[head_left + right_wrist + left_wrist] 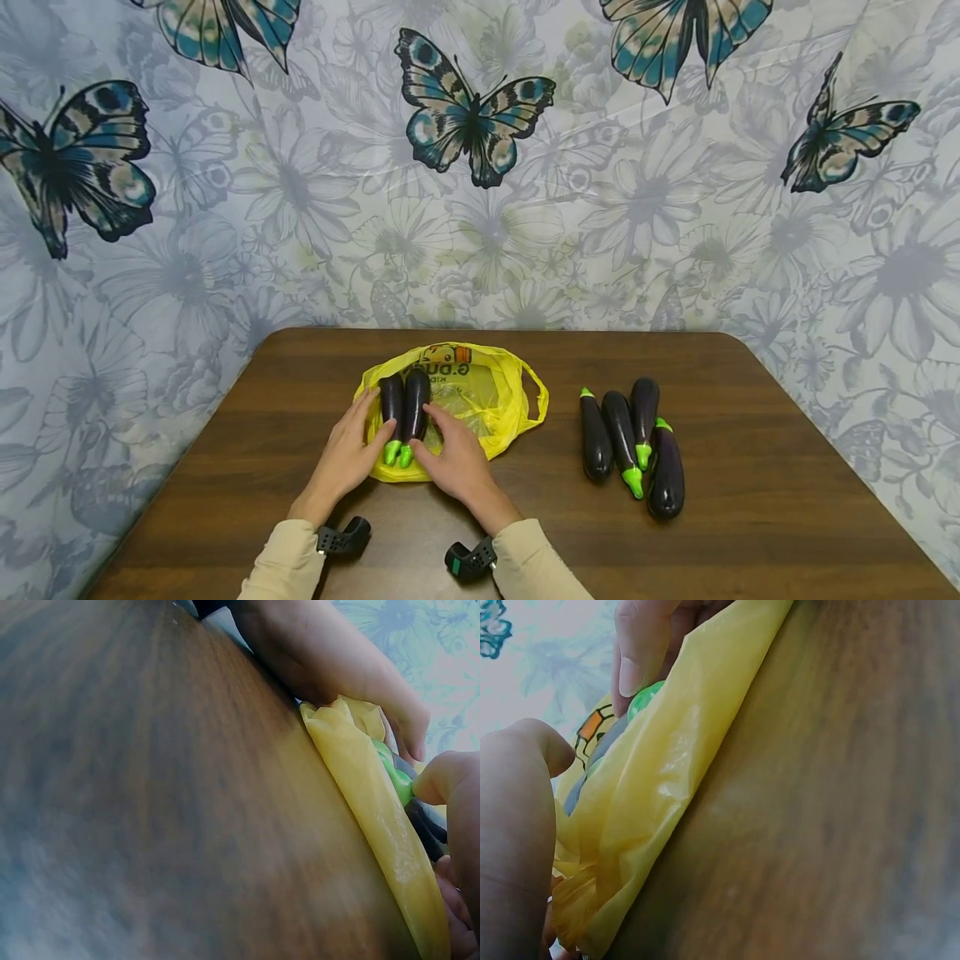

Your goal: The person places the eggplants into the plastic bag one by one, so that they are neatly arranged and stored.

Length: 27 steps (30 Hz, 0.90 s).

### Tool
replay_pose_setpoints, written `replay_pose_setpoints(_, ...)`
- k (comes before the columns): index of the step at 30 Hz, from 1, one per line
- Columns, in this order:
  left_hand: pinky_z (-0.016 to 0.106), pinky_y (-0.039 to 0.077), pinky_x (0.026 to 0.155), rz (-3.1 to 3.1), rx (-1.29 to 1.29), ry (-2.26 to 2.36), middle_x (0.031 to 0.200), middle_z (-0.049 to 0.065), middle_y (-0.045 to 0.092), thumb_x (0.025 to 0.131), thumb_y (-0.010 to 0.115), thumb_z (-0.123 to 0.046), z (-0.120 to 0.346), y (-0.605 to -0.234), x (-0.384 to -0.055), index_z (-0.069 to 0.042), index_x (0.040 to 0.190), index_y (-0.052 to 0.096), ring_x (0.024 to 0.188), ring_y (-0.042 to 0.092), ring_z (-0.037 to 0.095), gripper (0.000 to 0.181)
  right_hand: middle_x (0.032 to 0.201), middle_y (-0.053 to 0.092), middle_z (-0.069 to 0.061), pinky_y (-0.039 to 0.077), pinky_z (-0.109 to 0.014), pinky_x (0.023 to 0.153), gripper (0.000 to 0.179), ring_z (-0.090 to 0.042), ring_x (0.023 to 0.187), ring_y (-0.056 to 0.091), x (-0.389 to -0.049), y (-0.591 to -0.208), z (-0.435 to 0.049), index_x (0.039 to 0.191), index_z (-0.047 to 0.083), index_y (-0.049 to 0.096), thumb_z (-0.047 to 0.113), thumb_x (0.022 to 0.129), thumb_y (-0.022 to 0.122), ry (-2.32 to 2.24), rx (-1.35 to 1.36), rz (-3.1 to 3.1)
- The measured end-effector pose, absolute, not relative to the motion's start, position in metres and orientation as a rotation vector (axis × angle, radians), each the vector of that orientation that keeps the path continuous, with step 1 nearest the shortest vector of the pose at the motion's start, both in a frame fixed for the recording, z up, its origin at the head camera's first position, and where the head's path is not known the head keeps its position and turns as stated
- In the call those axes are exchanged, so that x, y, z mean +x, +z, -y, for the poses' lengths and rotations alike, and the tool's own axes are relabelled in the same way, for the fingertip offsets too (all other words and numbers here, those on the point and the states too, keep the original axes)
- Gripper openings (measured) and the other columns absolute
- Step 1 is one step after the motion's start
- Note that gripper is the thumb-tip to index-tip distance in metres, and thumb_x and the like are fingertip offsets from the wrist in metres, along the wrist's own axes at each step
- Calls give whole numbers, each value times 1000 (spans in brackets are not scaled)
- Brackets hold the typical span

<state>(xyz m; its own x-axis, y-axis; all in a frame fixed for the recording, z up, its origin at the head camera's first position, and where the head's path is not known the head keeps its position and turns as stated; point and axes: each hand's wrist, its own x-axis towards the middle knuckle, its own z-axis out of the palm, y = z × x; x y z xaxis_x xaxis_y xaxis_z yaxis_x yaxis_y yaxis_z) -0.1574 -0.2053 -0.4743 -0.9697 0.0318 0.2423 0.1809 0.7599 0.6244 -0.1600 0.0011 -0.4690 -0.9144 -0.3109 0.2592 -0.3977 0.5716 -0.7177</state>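
Two dark purple eggplants lie side by side in the open yellow plastic bag, the left eggplant close against the right eggplant. Their bright green caps point toward the person. My left hand rests along the bag's left side, fingers extended, with its thumb near the left eggplant's lower end. Against the right eggplant's side, my right hand touches with spread fingers, its thumb near the green cap. In the left wrist view, the bag's near wall hides most of the eggplants.
To the right of the bag, several more eggplants lie grouped on the brown wooden table. A bag handle loop sticks out to the right. Behind the table hangs a butterfly-patterned cloth.
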Motion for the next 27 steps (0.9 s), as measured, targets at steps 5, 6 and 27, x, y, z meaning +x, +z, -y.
replay_pose_setpoints(5,68,28,118,2753,-153,-1005,166,24,29,104,59,-41,204,-476,-159,-7,161,34,150,32,49,71,148,60,-11,49,-49,109,57,-30,133,60,-161,-470,-1,148,11,55,32,97,68,1278,604,2684)
replay_pose_setpoints(6,68,28,118,2756,-150,-1005,167,24,28,104,59,-41,204,-476,-159,-7,161,34,150,31,49,71,148,60,-11,49,-49,109,57,-30,133,59,-161,-471,-1,148,11,55,32,97,69,1277,604,2685)
replay_pose_setpoints(27,74,34,111,2779,-115,-1001,167,20,30,102,62,-42,204,-475,-158,-10,161,35,147,36,50,72,147,60,-9,48,-50,109,49,-29,133,57,-160,-472,-2,142,8,61,24,96,70,1367,584,2468)
